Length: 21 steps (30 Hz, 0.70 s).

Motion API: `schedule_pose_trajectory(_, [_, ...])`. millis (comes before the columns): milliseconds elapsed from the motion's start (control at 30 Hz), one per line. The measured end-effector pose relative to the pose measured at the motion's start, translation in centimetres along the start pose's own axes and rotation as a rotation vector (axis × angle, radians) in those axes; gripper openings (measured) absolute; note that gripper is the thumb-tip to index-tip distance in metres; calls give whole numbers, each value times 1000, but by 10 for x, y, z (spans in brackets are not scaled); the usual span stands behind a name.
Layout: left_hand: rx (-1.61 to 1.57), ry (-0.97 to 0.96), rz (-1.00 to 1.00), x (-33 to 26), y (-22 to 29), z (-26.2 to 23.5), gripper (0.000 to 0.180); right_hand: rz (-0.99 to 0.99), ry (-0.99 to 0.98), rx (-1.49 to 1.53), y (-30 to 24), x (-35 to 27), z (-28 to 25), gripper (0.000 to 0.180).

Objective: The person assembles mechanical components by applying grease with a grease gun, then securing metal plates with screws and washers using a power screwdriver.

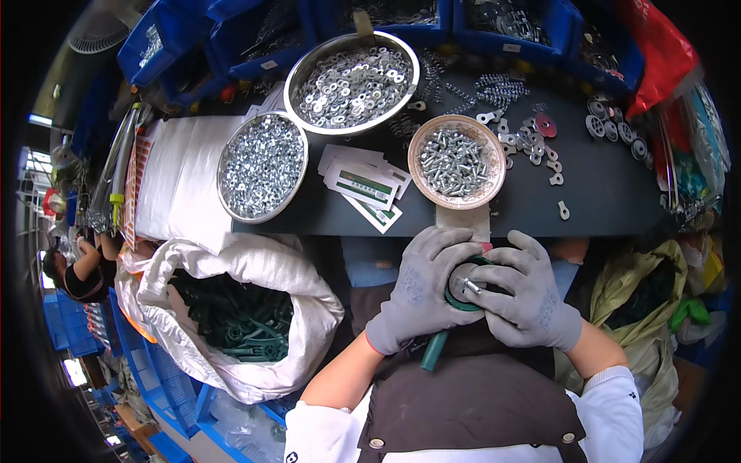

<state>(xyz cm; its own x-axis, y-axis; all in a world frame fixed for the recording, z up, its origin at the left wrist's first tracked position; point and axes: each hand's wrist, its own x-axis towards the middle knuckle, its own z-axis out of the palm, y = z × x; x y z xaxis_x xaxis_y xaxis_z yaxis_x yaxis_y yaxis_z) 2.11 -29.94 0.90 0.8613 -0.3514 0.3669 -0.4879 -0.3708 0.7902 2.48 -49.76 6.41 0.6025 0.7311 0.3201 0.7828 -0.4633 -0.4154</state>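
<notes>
Here, seen from above, a white sack (pixel 255 266) full of dark green plastic parts (pixel 239 320) sits at far left, below a dark workbench (pixel 602 185). On the bench, left to right, stand a metal bowl of nuts (pixel 262 166), a larger bowl of washers (pixel 353 73) and a small bowl of screws (pixel 456 161). Below the bench edge, the gloved left hand (pixel 417 289) curls around a green ring-shaped part (pixel 461 289), its handle pointing down. Just right of it, touching, the gloved right hand (pixel 532 297) grips the same part, fingers (pixel 482 295) pinching a silver screw (pixel 472 288) at its centre.
</notes>
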Motion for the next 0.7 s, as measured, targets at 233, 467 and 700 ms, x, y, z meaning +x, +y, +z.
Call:
schedule_pose_trajectory(233, [-145, -129, -230, 3, 23, -42, 89, 493, 939, -671, 47, -86, -71, 41])
schedule_pose_trajectory(467, [393, 71, -76, 78, 8, -45, 25, 834, 1244, 18, 198, -290, -75, 51])
schedule_pose_trajectory(700, [823, -166, -127, 112, -11, -24, 16, 1042, 999, -743, 146, -171, -49, 75])
